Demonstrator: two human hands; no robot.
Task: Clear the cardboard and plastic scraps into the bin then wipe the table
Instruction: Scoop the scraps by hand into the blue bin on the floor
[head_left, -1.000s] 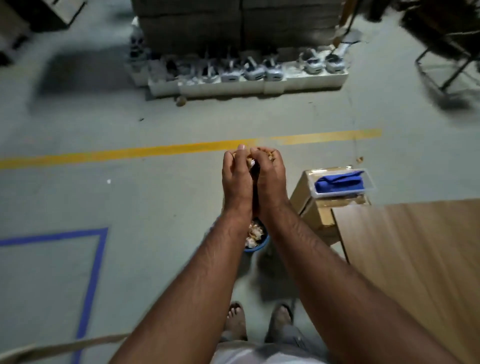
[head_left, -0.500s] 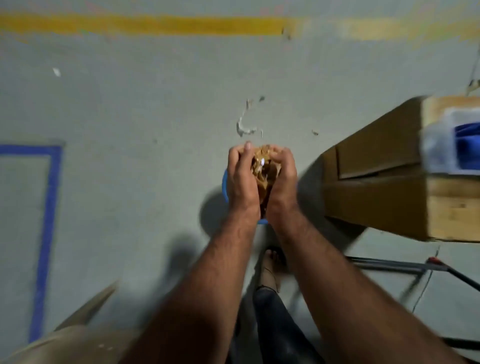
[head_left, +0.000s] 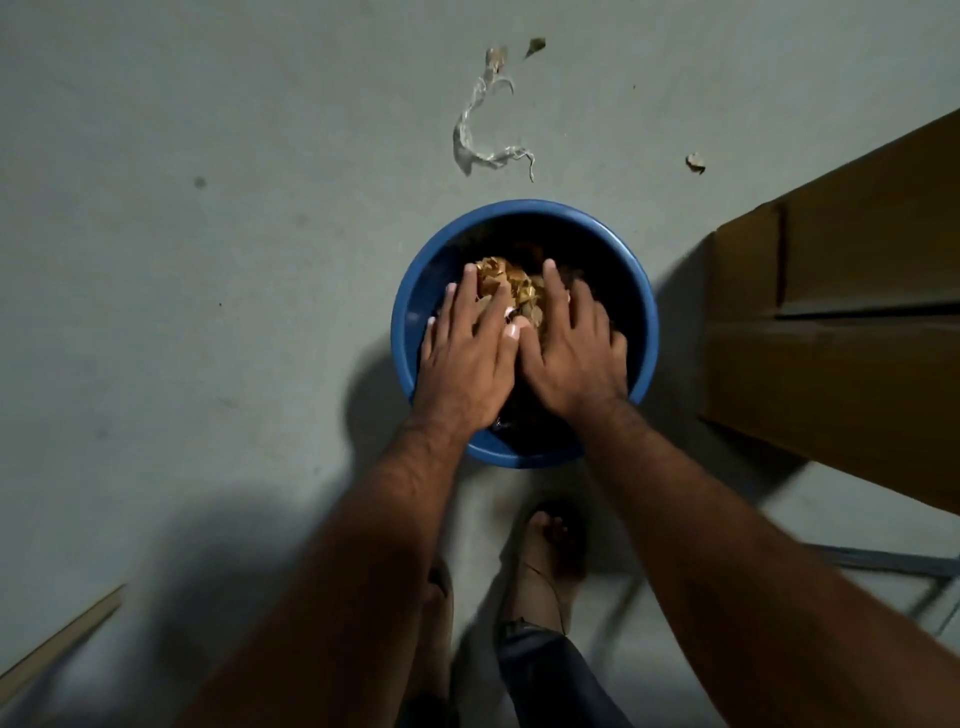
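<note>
A round blue bin (head_left: 644, 322) stands on the grey floor directly below me. Inside it lies a heap of brown cardboard scraps (head_left: 511, 288). My left hand (head_left: 467, 353) and my right hand (head_left: 574, 345) are side by side inside the bin's mouth, palms down, fingers straight and spread over the scraps. Neither hand grips anything. The table is out of view.
A twisted strip of clear plastic (head_left: 480, 140) and small brown scraps (head_left: 695, 162) lie on the floor beyond the bin. A large cardboard box (head_left: 852, 322) stands close on the right. My feet (head_left: 545, 551) are just behind the bin.
My cupped hands came down from above the bin into its mouth and spread flat, letting the scraps go onto the heap. The view tilted down.
</note>
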